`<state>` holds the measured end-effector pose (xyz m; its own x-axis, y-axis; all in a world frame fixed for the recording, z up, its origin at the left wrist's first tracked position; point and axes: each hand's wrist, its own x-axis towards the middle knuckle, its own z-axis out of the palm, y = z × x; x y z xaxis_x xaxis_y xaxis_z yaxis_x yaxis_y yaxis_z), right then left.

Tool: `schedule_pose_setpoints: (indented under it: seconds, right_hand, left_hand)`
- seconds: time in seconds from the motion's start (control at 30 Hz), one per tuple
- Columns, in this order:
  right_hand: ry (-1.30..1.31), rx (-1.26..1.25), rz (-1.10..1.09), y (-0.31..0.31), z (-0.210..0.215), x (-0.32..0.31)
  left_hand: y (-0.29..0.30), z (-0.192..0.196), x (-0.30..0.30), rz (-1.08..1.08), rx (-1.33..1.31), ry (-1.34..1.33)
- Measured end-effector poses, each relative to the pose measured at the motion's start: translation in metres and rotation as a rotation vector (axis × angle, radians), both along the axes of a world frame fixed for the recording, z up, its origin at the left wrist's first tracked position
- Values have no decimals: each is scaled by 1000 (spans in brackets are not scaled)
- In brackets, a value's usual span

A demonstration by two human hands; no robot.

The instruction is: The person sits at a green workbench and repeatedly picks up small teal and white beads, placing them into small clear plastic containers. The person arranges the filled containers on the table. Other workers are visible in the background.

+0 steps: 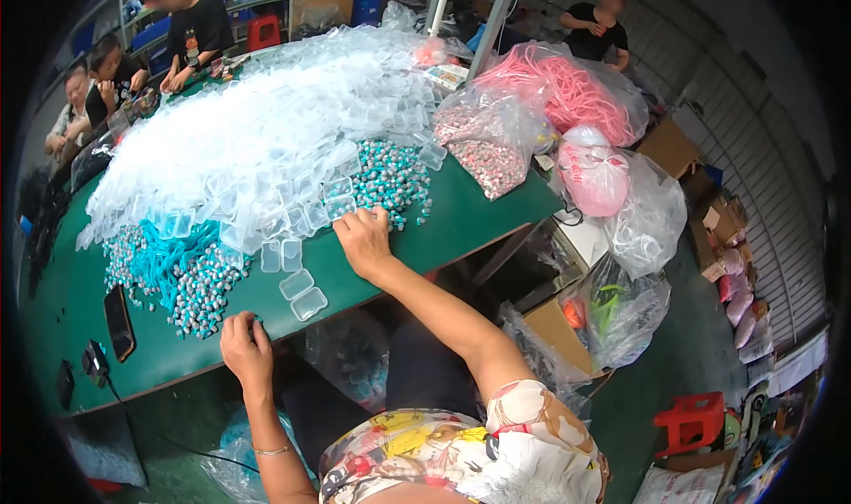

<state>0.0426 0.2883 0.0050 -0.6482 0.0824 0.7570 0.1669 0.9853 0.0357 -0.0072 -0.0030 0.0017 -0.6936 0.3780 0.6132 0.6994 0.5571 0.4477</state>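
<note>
My left hand [247, 351] is at the table's near edge with its fingers curled in. A small dark bit shows at its fingertips, too small to name. My right hand [363, 245] reaches to the near edge of a pile of small teal and grey pieces [390, 180], its fingers bent and drawn together. Whatever they pinch is hidden. Between the hands lies a clear plastic box [309, 304], with another clear box part [296, 282] just behind it. A second pile of grey and teal pieces [202, 298] and a bundle of teal cords [182, 254] lie beyond my left hand.
A large heap of clear plastic boxes [266, 118] covers the green table [461, 229]. A phone [118, 322] lies at left. Bags of pink-and-white pieces [487, 145] and pink cords [567, 87] stand at right. Several people work or sit across the table.
</note>
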Motion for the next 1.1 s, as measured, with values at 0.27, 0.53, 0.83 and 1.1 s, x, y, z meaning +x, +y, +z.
schedule_pose_setpoints:
  seconds: [0.27, 0.53, 0.83, 1.1]
  right_hand:
    - [21, -28, 23, -1, -3, -3]
    - [49, -129, 62, -2, -4, 0]
    - [3, -184, 118, -2, -5, 3]
    - [-15, -195, 148, -4, -1, 6]
  left_hand:
    - [-3, -2, -1, -4, 5, 13]
    - [-1, -3, -1, 6, 6, 12]
    - [-1, -4, 1, 11, 0, -20]
    - [-2, -11, -2, 14, 5, -19]
